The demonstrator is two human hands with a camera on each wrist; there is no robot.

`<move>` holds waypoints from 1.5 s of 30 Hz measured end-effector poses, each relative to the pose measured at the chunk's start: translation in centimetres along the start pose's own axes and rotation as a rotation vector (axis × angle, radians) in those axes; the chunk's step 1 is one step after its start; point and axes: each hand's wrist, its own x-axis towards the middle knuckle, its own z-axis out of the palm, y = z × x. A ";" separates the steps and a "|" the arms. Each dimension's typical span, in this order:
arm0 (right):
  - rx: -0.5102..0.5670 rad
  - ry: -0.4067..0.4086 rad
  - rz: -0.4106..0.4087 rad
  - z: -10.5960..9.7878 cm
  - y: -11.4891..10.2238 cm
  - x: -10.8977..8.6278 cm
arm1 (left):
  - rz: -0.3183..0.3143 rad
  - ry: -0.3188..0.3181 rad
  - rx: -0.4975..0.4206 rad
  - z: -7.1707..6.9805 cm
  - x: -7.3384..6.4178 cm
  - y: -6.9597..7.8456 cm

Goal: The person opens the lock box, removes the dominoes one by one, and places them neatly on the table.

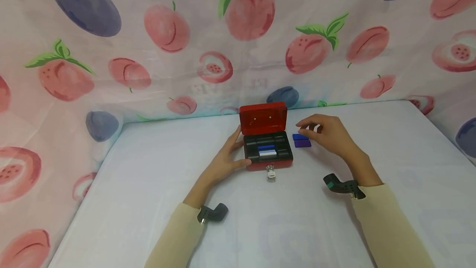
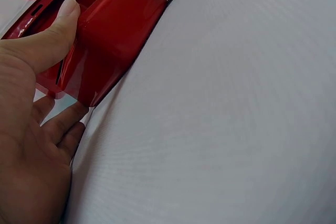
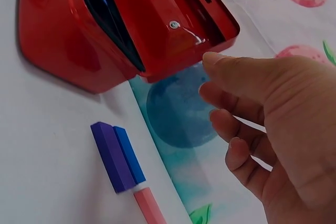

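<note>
A red cash box (image 1: 253, 166) stands on the table with its lid (image 1: 263, 119) up. Its black tray (image 1: 251, 142) holds a blue block (image 1: 266, 147) and a white block (image 1: 267, 152) in the middle. My left hand (image 1: 222, 161) holds the box's left side, thumb at the front corner and fingers farther back. Right of the box lie a purple block (image 3: 113, 158) and another blue block (image 3: 129, 154), side by side. Over these hovers my right hand (image 1: 327, 134), fingers loosely bent with nothing between them. A pink block (image 3: 149, 205) shows in the right wrist view.
At the box's front, a key hangs in the lock (image 1: 271, 173). A white cloth (image 1: 253, 226) covers the table. Behind it rises a fruit-patterned curtain (image 1: 178, 73). Each wrist wears a dark camera mount, such as the right one (image 1: 343, 186).
</note>
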 end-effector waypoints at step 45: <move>0.090 -0.130 -0.103 5.6 -2.8 0.4 | -0.009 -0.022 0.017 -0.6 -1.4 4.0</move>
